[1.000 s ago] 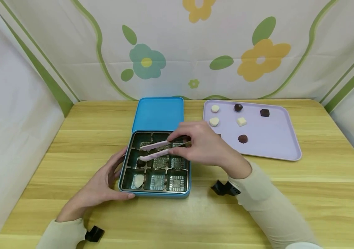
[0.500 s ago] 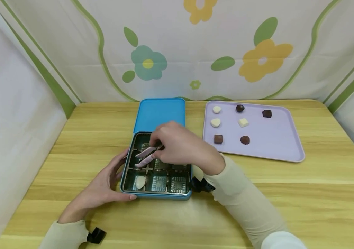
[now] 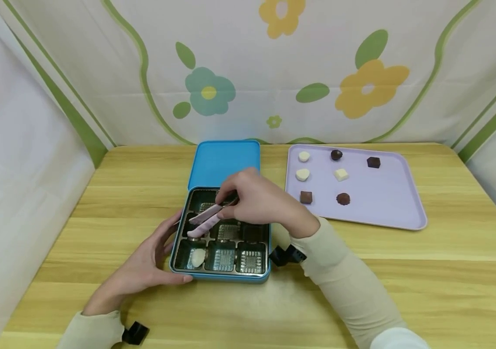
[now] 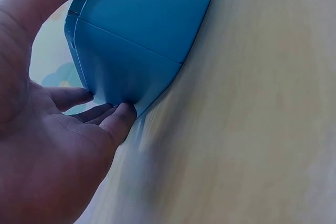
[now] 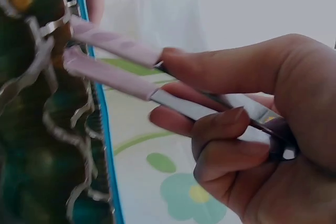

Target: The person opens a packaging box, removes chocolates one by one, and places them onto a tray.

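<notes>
In the head view my left hand [image 3: 145, 269] grips the near-left corner of a blue tin box [image 3: 230, 278]. Its thumb lies along the front edge and its fingers press the side wall, as the left wrist view shows too. My right hand [image 3: 261, 201] holds tongs [image 3: 204, 227] with pale pink tips and metal arms. Those tips stand apart over the middle-left compartment of the dark divided insert, where the tongs largely cover the contents. A white chocolate [image 3: 198, 258] sits in the front-left compartment. In the right wrist view the tongs [image 5: 113, 80] reach past the tin's rim.
The tin's blue lid [image 3: 226, 162] lies opened behind it. To the right, a lilac tray [image 3: 387, 203] bears several white, brown and dark chocolates, among them a square brown one [image 3: 306, 197]. A flowered cloth [image 3: 248, 72] hangs behind the wooden table [image 3: 143, 167].
My right hand has moved left over the tin, and the tongs have turned and dropped toward the middle-left compartment. The square brown chocolate is uncovered. My left hand stays on the tin.
</notes>
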Demonstrator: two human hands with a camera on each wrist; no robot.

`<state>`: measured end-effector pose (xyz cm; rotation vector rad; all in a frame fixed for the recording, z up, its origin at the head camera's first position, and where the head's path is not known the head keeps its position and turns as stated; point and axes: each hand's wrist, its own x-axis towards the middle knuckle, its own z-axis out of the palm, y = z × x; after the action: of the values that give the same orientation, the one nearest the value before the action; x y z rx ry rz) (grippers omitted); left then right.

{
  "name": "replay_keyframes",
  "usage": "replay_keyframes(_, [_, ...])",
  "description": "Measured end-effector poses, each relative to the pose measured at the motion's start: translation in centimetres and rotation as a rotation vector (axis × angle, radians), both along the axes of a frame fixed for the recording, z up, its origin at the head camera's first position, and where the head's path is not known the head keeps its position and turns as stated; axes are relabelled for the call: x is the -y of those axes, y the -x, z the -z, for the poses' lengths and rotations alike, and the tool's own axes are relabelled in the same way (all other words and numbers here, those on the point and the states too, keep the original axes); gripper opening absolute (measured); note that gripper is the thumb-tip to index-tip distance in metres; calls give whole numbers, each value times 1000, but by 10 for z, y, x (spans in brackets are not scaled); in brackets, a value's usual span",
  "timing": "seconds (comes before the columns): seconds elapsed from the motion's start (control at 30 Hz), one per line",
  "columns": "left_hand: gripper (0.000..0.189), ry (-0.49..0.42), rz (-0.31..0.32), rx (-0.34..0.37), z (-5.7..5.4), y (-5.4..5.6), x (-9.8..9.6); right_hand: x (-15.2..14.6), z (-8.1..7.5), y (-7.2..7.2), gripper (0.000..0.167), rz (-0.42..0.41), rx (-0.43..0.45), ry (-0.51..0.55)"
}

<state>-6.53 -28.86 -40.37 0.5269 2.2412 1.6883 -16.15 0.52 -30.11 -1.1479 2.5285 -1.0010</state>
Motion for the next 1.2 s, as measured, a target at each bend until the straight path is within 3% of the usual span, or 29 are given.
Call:
replay_keyframes(0.2, [129, 12, -4, -1, 3, 1, -1, -17, 15, 5, 13, 77, 32, 97])
replay_keyframes(0.33, [130, 21, -12, 3, 3, 1, -2, -25, 20, 7, 16, 119, 98, 170])
replay_keyframes(0.63, [130, 14, -6, -5, 4, 2, -3, -36, 13, 5, 16, 159, 158, 272])
replay_keyframes(0.9, [129, 21, -15, -6, 4, 2, -3, -49, -2, 2, 19, 243, 248, 399])
replay_keyframes(1.2, [129, 35, -19, -10, 5, 4, -1, -64, -9, 6, 21, 286, 229, 461])
